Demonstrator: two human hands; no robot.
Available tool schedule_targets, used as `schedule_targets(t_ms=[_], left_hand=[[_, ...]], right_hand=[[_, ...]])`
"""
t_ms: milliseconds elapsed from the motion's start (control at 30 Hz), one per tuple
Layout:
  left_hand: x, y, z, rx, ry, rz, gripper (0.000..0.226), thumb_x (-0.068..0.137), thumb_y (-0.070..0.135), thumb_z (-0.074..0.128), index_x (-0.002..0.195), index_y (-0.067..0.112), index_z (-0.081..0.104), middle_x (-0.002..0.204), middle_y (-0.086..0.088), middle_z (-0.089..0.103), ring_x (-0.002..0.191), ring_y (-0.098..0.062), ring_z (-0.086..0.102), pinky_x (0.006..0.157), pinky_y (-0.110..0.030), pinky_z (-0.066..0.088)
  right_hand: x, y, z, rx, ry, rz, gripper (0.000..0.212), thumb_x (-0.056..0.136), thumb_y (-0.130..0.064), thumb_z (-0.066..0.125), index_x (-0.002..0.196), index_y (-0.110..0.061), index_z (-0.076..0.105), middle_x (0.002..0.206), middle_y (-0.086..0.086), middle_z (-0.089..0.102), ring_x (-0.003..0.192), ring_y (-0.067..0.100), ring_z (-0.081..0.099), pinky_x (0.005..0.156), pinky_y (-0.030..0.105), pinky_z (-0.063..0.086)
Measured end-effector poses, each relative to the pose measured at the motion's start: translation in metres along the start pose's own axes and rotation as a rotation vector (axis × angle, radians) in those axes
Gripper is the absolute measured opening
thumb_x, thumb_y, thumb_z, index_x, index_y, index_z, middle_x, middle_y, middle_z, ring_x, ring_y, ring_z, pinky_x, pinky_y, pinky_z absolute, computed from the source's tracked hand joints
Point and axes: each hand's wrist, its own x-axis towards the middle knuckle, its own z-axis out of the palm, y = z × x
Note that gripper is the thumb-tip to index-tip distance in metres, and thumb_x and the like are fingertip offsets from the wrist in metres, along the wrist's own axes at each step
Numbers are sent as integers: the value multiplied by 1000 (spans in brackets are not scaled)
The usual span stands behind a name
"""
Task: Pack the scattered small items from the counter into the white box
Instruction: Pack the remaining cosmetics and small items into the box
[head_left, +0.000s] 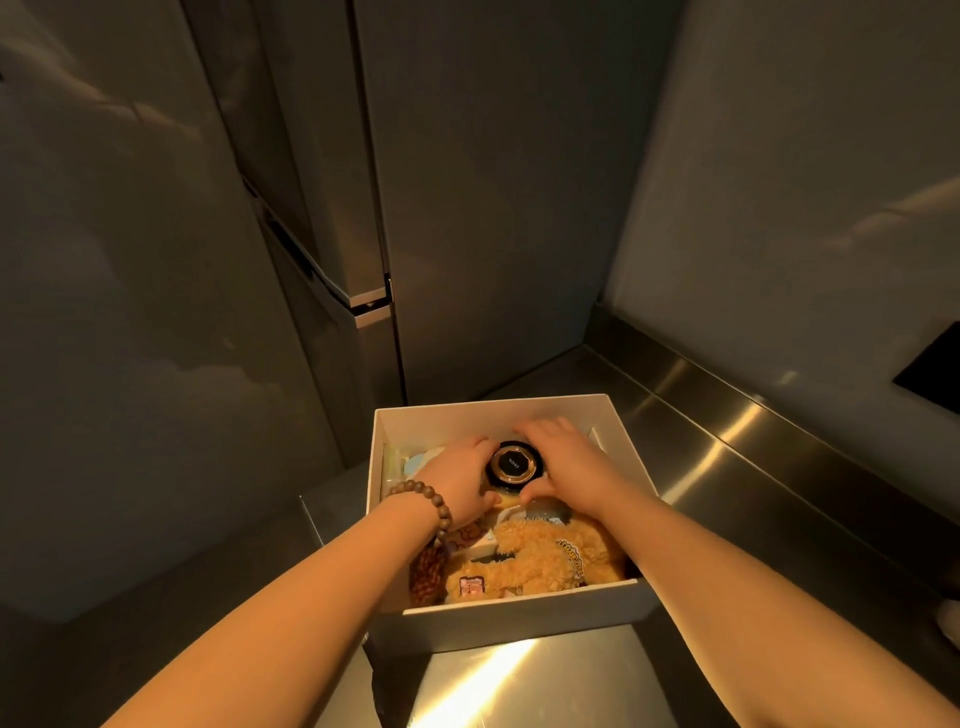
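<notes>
Head view looks down into the white box (618, 421), which sits on a steel worktop (727, 457) near its left end. Both hands are inside the box, at its far half. The left hand (460, 480) and the right hand (563, 460) each curl a grip around opposite sides of a round black case (514, 465) with a gold ring on its lid; fingers touch its rim on both sides, so the two grips are closed on it together. A string of wooden beads (423, 499) circles the left wrist, with a reddish tassel (428, 574) hanging over the box's near-left corner.

Below the hands, the near half of the box is filled by a fluffy golden plush toy (540, 564). A pale blue item (418, 460) shows by the left wall, partly hidden by the left hand. The forearms cover the box's near-left and right walls.

Behind the box stand tall grey cabinet panels (493, 208). A dark rectangle (935, 369) lies at the right edge of the frame.
</notes>
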Motion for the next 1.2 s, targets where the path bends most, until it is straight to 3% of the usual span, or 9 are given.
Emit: schedule_targets(t_ms=[100,167,300,467,633,767,867,1067,1200], left_hand=[[7,3,9,35,-73,47,68,81,30,65,141,21,34,140,-2,43,123,-21,45,101,-30,35],[9,3,15,93,-134,44,74,83,33,63,146,22,25,150,-3,29,130,-22,37,105,-30,30],[9,-2,22,166,-185,59,79,86,37,59,149,23,13,157,-4,7,142,-22,14,113,-30,15],[7,0,21,158,-247,85,78,87,41,54,148,32,7,158,1,-1,144,-18,4,113,-32,12],[9,6,29,180,-309,12,78,88,56,44,147,34,-3,157,1,-9,144,-20,-4,114,-37,10],[15,11,40,226,-324,-28,79,89,63,31,147,29,-9,156,-3,-15,143,-22,-12,114,-44,2],[19,15,48,255,-320,-49,78,89,63,26,146,28,-14,155,-4,-19,142,-22,-16,114,-45,-1],[19,21,46,193,-260,-43,73,90,58,28,147,30,-8,157,-1,-12,143,-19,-11,113,-45,-2],[11,34,33,120,-159,-12,73,89,56,33,148,27,2,158,1,2,144,-19,3,114,-40,5]], right_hand=[[0,4,-6,-68,-66,-46,76,66,-40,81,132,-29,44,136,-3,47,128,18,38,107,39,35],[-2,7,-9,-85,-96,-58,76,68,-36,80,134,-26,43,139,-2,45,130,18,35,108,37,31],[-16,16,-8,-202,-3,25,65,82,-22,71,138,-21,39,150,8,30,135,27,31,108,40,33],[-30,17,-1,-362,-59,137,62,96,-14,48,150,-22,19,155,17,21,139,35,28,109,44,34],[-20,17,3,-409,-147,133,66,99,-14,41,152,-21,3,160,13,-6,147,32,-6,116,46,19],[-18,12,9,-421,-164,201,75,99,-25,44,151,-17,-10,157,15,-18,145,32,-15,119,44,2],[-21,4,10,-364,-154,299,80,98,-26,45,150,-14,-15,156,15,-22,144,31,-17,118,42,0],[-29,-3,0,-295,-143,318,80,97,-15,50,150,-9,-10,158,15,-15,146,29,-11,119,42,9],[-48,3,-13,-162,-64,231,66,100,-16,41,151,-9,0,161,9,-4,147,24,-5,118,39,11]])
